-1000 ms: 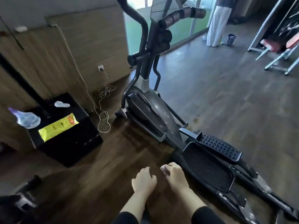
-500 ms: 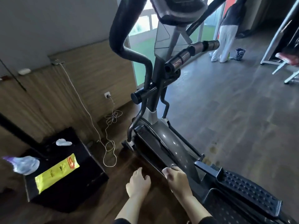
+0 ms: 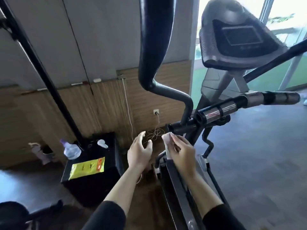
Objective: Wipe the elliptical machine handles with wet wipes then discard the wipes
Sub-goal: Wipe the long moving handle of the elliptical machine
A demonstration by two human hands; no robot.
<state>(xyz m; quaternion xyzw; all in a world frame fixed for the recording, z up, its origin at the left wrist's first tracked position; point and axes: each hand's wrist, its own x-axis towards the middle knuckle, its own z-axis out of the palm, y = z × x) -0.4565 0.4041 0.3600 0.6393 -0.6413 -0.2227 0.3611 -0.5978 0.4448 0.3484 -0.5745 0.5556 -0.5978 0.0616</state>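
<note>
The right hand is pinching a folded wet wipe between thumb and fingers, holding it up below the machine's handles. The left hand is hovering just beside it, fingers apart and loosely curved, gripping nothing. The wipe is not yet touching any handle, so the wiping is probably only about to begin, with discarding left after that. Farther left, a yellow wipe pack is lying flat on a black box, next to a clear bottle. Beyond, the short chrome handle and the tall black handle are waiting. No bin is showing.
</note>
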